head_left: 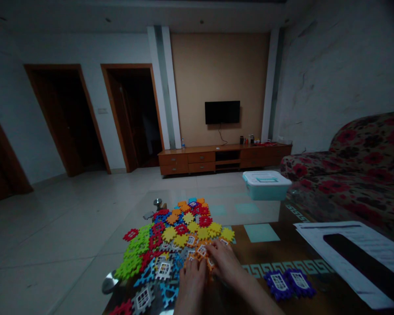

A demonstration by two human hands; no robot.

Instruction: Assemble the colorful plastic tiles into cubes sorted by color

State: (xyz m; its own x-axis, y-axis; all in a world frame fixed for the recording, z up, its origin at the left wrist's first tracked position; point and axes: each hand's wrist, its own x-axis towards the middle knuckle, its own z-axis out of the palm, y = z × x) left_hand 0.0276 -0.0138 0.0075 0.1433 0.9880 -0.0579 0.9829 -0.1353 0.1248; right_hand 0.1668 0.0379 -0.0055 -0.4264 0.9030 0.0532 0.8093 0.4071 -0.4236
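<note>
fingers (pixel 218 253) curled on orange plastic tiles (pixel 202 250)

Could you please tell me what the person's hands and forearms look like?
The left hand and right hand are bare, with no gloves. The left forearm and right forearm show no sleeve, and no watch, ring or bracelet is visible, though the light is dim.

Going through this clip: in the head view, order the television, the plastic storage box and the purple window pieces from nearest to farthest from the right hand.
From the right hand:
1. Purple window pieces, to its right on the table.
2. Plastic storage box, ahead at the table's far end.
3. Television, farthest, on the far wall.
</note>
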